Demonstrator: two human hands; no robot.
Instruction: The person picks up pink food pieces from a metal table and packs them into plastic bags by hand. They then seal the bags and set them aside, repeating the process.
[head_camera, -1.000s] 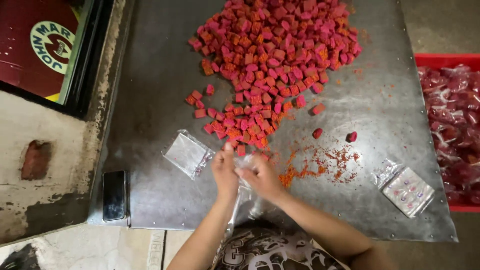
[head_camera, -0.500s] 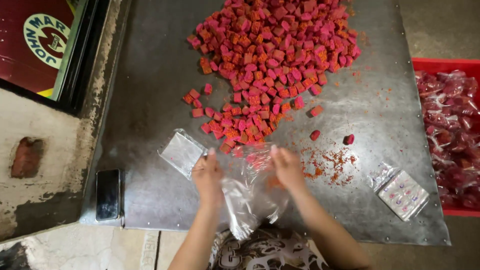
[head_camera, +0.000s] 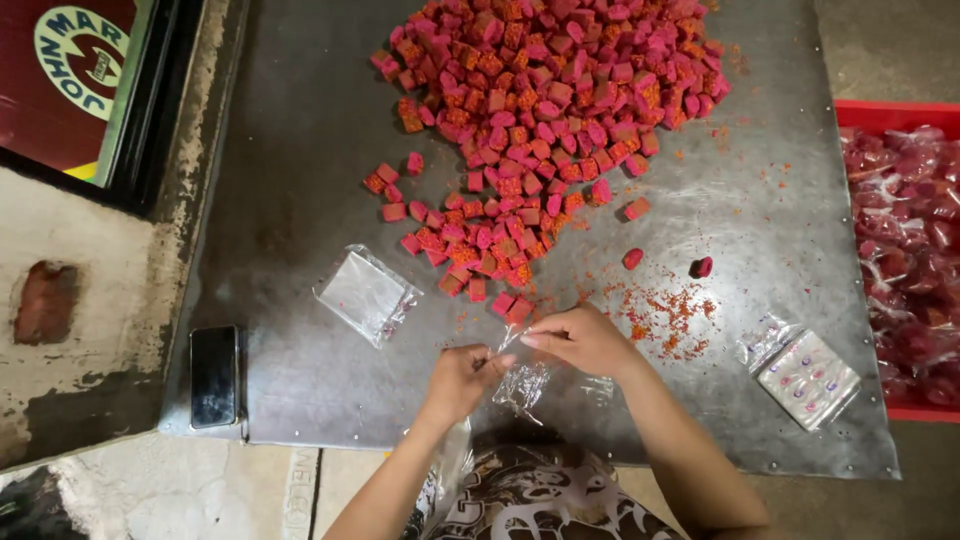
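Right now we have both of our hands low on the grey metal table (head_camera: 300, 150), near its six o'clock edge, and between them we hold a small clear plastic bag (head_camera: 520, 378). Our left hand (head_camera: 462, 378) is closed, its fingers pinched on the bag's left side; our right hand (head_camera: 580, 340) is likewise closed, thumb and fingertips nipping the bag's upper edge at about one o'clock from the left hand. The bag is crumpled and hangs just between the two hands, its lower part resting on or just over the table; we cannot tell which. At twelve o'clock from our hands lies a big heap of red and pink cubes (head_camera: 550, 90) dusted with orange powder, its nearest loose pieces just above our right hand. Two rounder red pieces (head_camera: 668, 262) sit apart at about one o'clock, and orange crumbs (head_camera: 665, 315) are scattered just right of the right hand. At ten o'clock from the left hand lies a flat stack of clear bags (head_camera: 365, 293). At three o'clock, near the table's right corner, sits a clear packet of small printed labels (head_camera: 808, 378). A dark phone (head_camera: 215, 375) lies at nine o'clock, at the table's left corner. Beyond the right edge stands a red crate (head_camera: 890, 112) of filled bags
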